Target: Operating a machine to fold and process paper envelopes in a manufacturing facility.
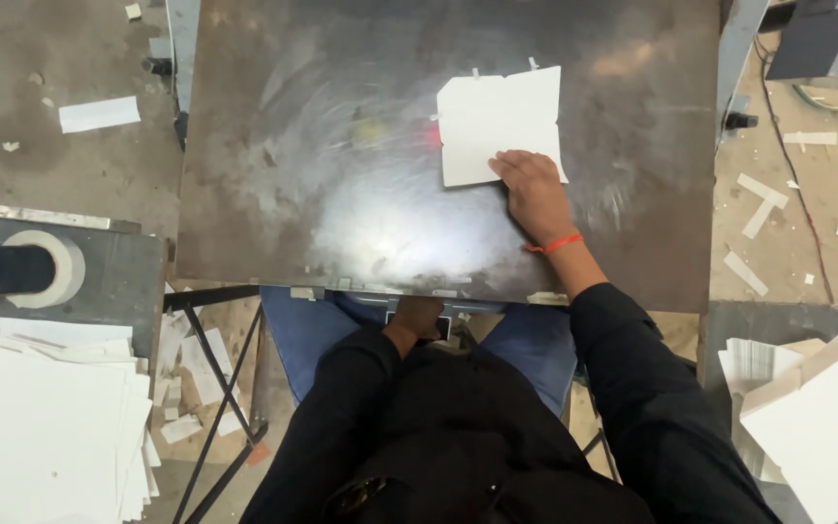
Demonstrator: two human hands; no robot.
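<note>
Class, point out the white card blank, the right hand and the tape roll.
white card blank (497,121), head view, centre of the sheet.
right hand (532,189), head view, back of the hand.
tape roll (62,267), head view, outer rim.

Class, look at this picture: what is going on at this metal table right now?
A seated person presses the right hand flat on the lower right corner of a white die-cut card sheet lying on a scuffed metal plate. The left hand is down below the plate's near edge, at the lap. Stacks of white sheets lie to the left, and more white card pieces to the right.
</note>
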